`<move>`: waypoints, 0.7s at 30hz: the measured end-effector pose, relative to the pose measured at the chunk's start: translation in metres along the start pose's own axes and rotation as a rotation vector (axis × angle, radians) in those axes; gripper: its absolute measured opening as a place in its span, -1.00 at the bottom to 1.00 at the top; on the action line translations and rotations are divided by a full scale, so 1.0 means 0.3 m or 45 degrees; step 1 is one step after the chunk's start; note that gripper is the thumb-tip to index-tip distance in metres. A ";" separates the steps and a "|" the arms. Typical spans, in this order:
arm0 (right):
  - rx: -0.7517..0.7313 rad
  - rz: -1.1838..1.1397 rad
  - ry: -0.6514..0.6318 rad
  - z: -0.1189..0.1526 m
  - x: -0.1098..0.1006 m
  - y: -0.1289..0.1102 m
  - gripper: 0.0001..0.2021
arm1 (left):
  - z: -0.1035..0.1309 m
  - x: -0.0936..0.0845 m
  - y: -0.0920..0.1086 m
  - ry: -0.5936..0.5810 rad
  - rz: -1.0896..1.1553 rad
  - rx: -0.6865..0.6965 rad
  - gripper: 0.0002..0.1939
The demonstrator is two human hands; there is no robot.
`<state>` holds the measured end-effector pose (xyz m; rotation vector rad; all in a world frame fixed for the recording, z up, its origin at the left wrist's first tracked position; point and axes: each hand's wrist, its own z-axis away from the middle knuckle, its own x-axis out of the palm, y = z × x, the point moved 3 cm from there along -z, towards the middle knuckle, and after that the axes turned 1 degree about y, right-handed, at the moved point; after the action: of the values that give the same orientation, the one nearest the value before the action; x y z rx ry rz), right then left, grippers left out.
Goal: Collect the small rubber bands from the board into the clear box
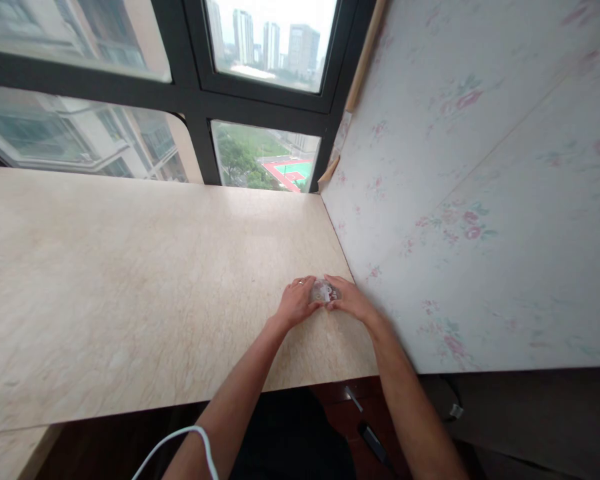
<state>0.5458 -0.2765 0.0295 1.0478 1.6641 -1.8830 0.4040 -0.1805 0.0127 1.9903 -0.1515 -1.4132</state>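
A small clear container (325, 291), perhaps plastic, rests on or just above the marble-patterned windowsill (145, 280), near its right end. Something white and reddish shows inside it, too small to name. My left hand (299, 300) wraps its left side, with a ring on one finger. Around its right side curl the fingers of my right hand (349, 298), close to the papered wall. Both hands are closed on the container, thumbs toward me.
A flower-patterned wall (470, 200) bounds the sill on the right. Dark-framed windows (260, 100) stand behind it. A white cable (180, 433) loops by my left forearm. Below the front edge, a dark object (373, 440) and a black cord with a plug (456, 411) are visible.
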 end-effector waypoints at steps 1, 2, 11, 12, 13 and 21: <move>0.007 0.003 0.009 0.002 0.004 0.003 -0.25 | 0.002 0.005 0.000 0.013 0.008 -0.008 -0.39; 0.015 0.011 0.021 0.006 0.009 0.005 -0.24 | 0.004 0.010 -0.001 0.026 0.015 -0.014 -0.38; -0.068 0.130 0.219 0.133 0.084 -0.068 -0.19 | 0.021 0.026 -0.003 0.072 0.000 -0.026 -0.17; -0.072 0.134 0.244 0.150 0.098 -0.079 -0.22 | 0.022 0.027 -0.006 0.072 0.005 -0.029 -0.12; -0.071 0.136 0.262 0.167 0.111 -0.086 -0.25 | 0.023 0.028 -0.009 0.073 0.016 -0.030 -0.08; -0.063 0.161 0.340 0.211 0.143 -0.075 -0.45 | 0.051 0.036 -0.057 0.280 0.316 0.023 -0.18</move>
<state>0.4859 -0.3258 0.0116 1.3994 1.7308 -1.6721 0.3902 -0.1796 -0.0086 2.0461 -0.3021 -1.0348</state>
